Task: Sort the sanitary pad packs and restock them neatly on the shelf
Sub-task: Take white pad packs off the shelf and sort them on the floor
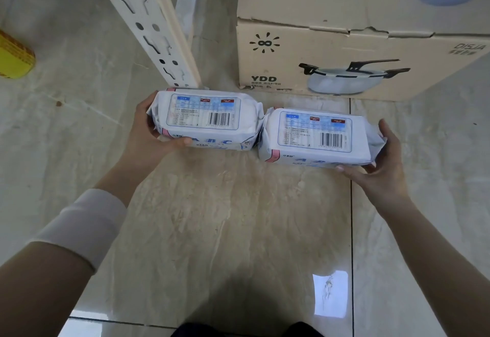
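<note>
Two white sanitary pad packs with blue print and barcodes are held side by side above the tiled floor, their ends touching. My left hand [148,129] grips the left pack [204,119] by its left end, thumb under the front edge. My right hand [381,161] grips the right pack [315,136] by its right end, fingers behind and thumb below. Both packs show their label side up. No shelf board is in view, only a cream slotted shelf upright [148,23] slanting behind the left pack.
A large cardboard box [344,52] printed with a blue pot stands on the floor behind the right pack. A yellow object [13,58] lies at the far left edge. Glossy beige tiles [238,217] spread below the packs.
</note>
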A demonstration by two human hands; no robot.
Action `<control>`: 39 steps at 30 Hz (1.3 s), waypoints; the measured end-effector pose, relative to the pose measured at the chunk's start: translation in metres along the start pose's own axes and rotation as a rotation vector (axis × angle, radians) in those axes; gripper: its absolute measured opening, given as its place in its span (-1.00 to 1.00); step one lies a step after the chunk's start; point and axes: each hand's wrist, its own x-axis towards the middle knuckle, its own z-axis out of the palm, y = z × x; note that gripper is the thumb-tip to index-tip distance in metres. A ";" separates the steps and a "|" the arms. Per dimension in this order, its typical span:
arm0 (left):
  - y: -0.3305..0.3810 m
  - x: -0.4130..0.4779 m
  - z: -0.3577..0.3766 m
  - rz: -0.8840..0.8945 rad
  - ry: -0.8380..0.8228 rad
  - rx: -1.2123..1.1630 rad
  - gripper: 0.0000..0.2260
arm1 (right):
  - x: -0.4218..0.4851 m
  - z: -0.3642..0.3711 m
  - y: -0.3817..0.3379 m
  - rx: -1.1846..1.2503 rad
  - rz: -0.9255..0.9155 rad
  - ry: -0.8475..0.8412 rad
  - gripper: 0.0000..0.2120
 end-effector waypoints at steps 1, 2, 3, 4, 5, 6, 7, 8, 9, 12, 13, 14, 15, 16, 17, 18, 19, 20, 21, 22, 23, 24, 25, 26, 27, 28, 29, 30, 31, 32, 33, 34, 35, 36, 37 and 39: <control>-0.001 0.001 0.000 -0.001 0.004 0.008 -0.42 | -0.001 0.000 -0.001 0.008 -0.008 0.021 -0.10; -0.003 0.002 0.001 -0.001 0.008 0.008 -0.44 | -0.002 0.001 -0.002 0.020 -0.018 0.023 -0.15; -0.005 0.002 0.000 -0.003 0.010 0.007 -0.45 | -0.002 0.001 -0.003 0.031 -0.030 0.017 -0.20; -0.005 0.002 0.000 -0.005 0.008 -0.001 -0.45 | -0.002 0.001 -0.004 0.036 -0.044 0.012 -0.26; -0.005 0.001 -0.001 -0.009 0.003 -0.009 -0.44 | -0.001 0.001 -0.006 0.033 -0.055 0.014 -0.32; -0.006 0.000 -0.002 -0.016 0.001 -0.018 -0.42 | 0.000 0.000 -0.007 0.024 -0.063 0.023 -0.37; -0.005 -0.001 -0.003 -0.025 0.003 -0.023 -0.41 | 0.001 -0.001 -0.008 0.016 -0.066 0.038 -0.41; -0.005 -0.002 -0.004 -0.032 0.011 -0.026 -0.41 | 0.002 -0.002 -0.009 0.010 -0.067 0.055 -0.42; -0.004 -0.003 -0.005 -0.040 0.017 -0.023 -0.41 | 0.003 -0.003 -0.010 0.004 -0.064 0.068 -0.43; 0.001 -0.005 -0.001 -0.038 0.014 0.003 -0.42 | 0.006 -0.003 -0.011 0.000 -0.053 0.058 -0.41; 0.003 -0.005 0.002 -0.040 0.019 0.024 -0.36 | 0.007 -0.002 -0.012 -0.001 -0.050 0.047 -0.38; 0.005 -0.007 0.005 -0.045 0.027 0.037 -0.29 | 0.008 0.000 -0.012 0.000 -0.051 0.036 -0.36; 0.006 -0.008 0.007 -0.049 0.032 0.045 -0.23 | 0.009 0.002 -0.013 0.005 -0.054 0.028 -0.37; 0.007 -0.009 0.009 -0.061 0.036 0.042 -0.19 | 0.010 0.004 -0.014 0.015 -0.057 0.021 -0.40; 0.008 -0.010 0.010 -0.072 0.042 0.040 -0.17 | 0.010 0.005 -0.015 0.025 -0.060 0.013 -0.43; 0.008 -0.010 0.010 -0.083 0.048 0.036 -0.17 | 0.010 0.006 -0.015 0.037 -0.062 0.001 -0.44; 0.009 -0.010 0.009 -0.095 0.053 0.036 -0.17 | 0.010 0.007 -0.016 0.047 -0.063 -0.015 -0.45; 0.009 -0.010 0.009 -0.097 0.048 0.029 -0.18 | 0.011 0.007 -0.016 0.052 -0.063 -0.028 -0.45; 0.008 -0.010 0.008 -0.097 0.043 0.027 -0.20 | 0.011 0.008 -0.017 0.050 -0.064 -0.037 -0.45; 0.007 -0.011 0.007 -0.100 0.037 0.029 -0.23 | 0.011 0.008 -0.017 0.042 -0.062 -0.041 -0.45; 0.006 -0.012 0.006 -0.111 0.033 0.014 -0.28 | 0.012 0.008 -0.017 0.035 -0.058 -0.045 -0.44; 0.003 -0.012 0.005 -0.128 0.036 -0.012 -0.33 | 0.012 0.008 -0.017 0.028 -0.056 -0.050 -0.44; -0.001 -0.012 0.003 -0.146 0.041 -0.043 -0.35 | 0.013 0.007 -0.017 0.017 -0.049 -0.058 -0.43; -0.002 -0.013 0.001 -0.163 0.043 -0.059 -0.34 | 0.013 0.007 -0.018 0.007 -0.037 -0.067 -0.43; -0.002 -0.013 0.000 -0.172 0.034 -0.066 -0.32 | 0.013 0.006 -0.018 -0.005 -0.020 -0.072 -0.42; -0.002 -0.012 -0.002 -0.177 0.018 -0.066 -0.28 | 0.013 0.005 -0.020 -0.017 0.004 -0.072 -0.40; -0.002 -0.012 -0.003 -0.184 -0.001 -0.056 -0.25 | 0.012 0.005 -0.021 -0.031 0.031 -0.069 -0.36; 0.000 -0.014 -0.002 -0.196 -0.008 -0.040 -0.22 | 0.012 0.003 -0.022 -0.049 0.062 -0.068 -0.28; 0.001 -0.017 -0.002 -0.225 0.008 -0.026 -0.15 | 0.011 0.002 -0.023 -0.070 0.096 -0.072 -0.18; 0.005 -0.021 -0.003 -0.277 0.040 -0.011 -0.05 | 0.008 0.000 -0.027 -0.088 0.135 -0.078 -0.06; 0.010 -0.024 -0.004 -0.343 0.084 0.024 0.04 | 0.004 -0.002 -0.033 -0.109 0.177 -0.077 0.03; 0.018 -0.028 -0.006 -0.418 0.126 0.077 0.06 | -0.002 -0.004 -0.043 -0.134 0.214 -0.067 0.08; 0.030 -0.034 -0.008 -0.485 0.149 0.142 0.04 | -0.010 -0.006 -0.055 -0.163 0.246 -0.047 0.10; 0.044 -0.039 -0.010 -0.535 0.158 0.200 0.01 | -0.019 -0.007 -0.070 -0.194 0.270 -0.022 0.10; 0.062 -0.045 -0.010 -0.573 0.158 0.237 -0.02 | -0.029 -0.008 -0.087 -0.230 0.286 0.002 0.07; 0.105 -0.057 -0.009 -0.644 0.150 0.277 -0.10 | -0.050 -0.012 -0.127 -0.301 0.302 0.033 -0.01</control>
